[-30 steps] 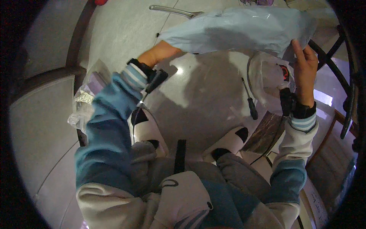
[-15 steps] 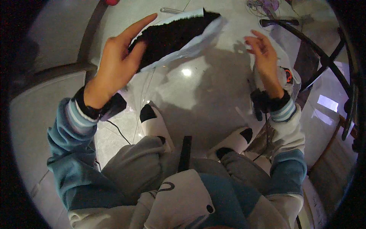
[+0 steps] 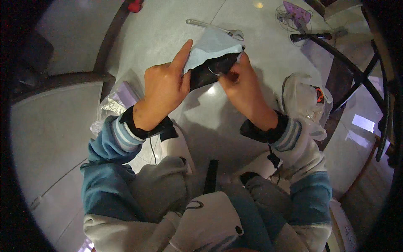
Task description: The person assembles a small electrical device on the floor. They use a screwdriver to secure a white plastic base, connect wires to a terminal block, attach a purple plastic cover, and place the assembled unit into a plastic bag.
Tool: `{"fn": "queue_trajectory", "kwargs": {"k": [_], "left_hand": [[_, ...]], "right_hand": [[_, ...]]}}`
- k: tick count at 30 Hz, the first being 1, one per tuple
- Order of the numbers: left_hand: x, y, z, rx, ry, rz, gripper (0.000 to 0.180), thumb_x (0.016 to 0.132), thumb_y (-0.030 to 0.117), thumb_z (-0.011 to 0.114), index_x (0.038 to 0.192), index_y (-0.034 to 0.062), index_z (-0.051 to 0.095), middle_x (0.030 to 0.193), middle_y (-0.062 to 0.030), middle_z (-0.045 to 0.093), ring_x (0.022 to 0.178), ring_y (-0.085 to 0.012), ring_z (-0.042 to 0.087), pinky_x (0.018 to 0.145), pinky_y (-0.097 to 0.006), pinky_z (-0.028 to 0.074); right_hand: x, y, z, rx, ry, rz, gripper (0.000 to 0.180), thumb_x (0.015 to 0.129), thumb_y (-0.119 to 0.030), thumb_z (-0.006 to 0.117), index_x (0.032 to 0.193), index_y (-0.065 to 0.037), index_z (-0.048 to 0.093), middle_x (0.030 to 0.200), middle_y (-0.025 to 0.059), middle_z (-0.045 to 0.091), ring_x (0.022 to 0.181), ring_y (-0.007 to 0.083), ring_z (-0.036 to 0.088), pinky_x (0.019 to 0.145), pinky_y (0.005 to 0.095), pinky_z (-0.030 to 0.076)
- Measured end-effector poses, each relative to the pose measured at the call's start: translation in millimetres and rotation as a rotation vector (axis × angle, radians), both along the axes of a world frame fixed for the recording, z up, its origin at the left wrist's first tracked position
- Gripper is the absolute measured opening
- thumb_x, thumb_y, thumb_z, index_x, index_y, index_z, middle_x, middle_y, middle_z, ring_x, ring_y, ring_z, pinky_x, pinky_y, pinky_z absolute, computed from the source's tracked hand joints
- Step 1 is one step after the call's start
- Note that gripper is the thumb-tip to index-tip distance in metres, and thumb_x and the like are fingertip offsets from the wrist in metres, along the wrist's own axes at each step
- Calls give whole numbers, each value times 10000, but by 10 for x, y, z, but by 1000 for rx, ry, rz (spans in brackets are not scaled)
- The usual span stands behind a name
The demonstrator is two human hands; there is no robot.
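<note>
A piece of cloth (image 3: 216, 42), pale blue on one face and black on the other, is raised between my hands above the floor. My left hand (image 3: 166, 82) grips its left side, thumb below and index finger stretched up along the edge. My right hand (image 3: 241, 86) has its fingers closed at the cloth's right part, over the dark face. A thin pale line shows by those fingertips; I cannot make out what it is. Just beyond the cloth, an adjustable wrench (image 3: 237, 34) lies on the floor, partly covered from sight.
Left of me lies a clear plastic bag with a purple box (image 3: 125, 94). A white bag (image 3: 300, 94) rests on the right, near black metal legs (image 3: 336, 52). Farther back are a purple object (image 3: 298, 12) with thin cables and a red thing (image 3: 135, 6).
My right hand has come in from the right and closed on the cloth. The cloth has swung round, showing more of its pale blue face. My left hand has shifted right.
</note>
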State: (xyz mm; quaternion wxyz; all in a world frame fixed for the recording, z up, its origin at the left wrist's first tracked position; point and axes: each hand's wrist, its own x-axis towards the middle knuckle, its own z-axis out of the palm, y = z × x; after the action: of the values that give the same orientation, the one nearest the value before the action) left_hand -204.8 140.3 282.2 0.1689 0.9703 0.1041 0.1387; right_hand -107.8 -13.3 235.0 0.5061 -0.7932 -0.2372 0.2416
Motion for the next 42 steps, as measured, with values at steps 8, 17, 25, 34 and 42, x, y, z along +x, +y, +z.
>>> {"fn": "queue_trajectory", "kwargs": {"k": [8,17,25,34,42], "left_hand": [[-94,102,-75,-115,15,66,606,730,9,578,1308,141,453,502,-150,492,427,-293,519,453,-371,400],[-159,-191,290,128,215,-130,675,652,113,643,1282,2,428,492,-110,530,426,-282,540,426,-386,420],[66,405,299,-914,242,-41,607,892,398,527,1367,73,333,815,-39,642,729,-121,589,595,-271,461],[-268,488,-59,-1122,213,-220,804,841,557,503,1411,53,242,1398,-106,333,1249,-228,382,973,-360,356],[89,166,39,-645,49,-135,408,965,262,418,1292,20,450,1170,-95,548,1055,-167,512,915,-287,390]], "right_hand": [[95,-381,-163,172,39,64,588,771,41,538,1329,-39,370,707,-10,472,605,60,420,569,208,388],[-280,-393,93,119,-705,552,344,716,-54,652,1042,-11,551,1016,95,572,682,229,595,608,323,499],[123,-352,-345,336,426,143,253,905,-267,529,815,-36,576,629,48,558,517,180,520,525,322,428],[661,-420,-1069,587,1110,-173,258,890,-304,561,997,-78,497,770,33,524,587,158,479,521,274,383],[591,-461,-1479,479,636,115,260,903,-303,540,1028,-81,490,745,38,529,614,172,503,569,278,425]]}}
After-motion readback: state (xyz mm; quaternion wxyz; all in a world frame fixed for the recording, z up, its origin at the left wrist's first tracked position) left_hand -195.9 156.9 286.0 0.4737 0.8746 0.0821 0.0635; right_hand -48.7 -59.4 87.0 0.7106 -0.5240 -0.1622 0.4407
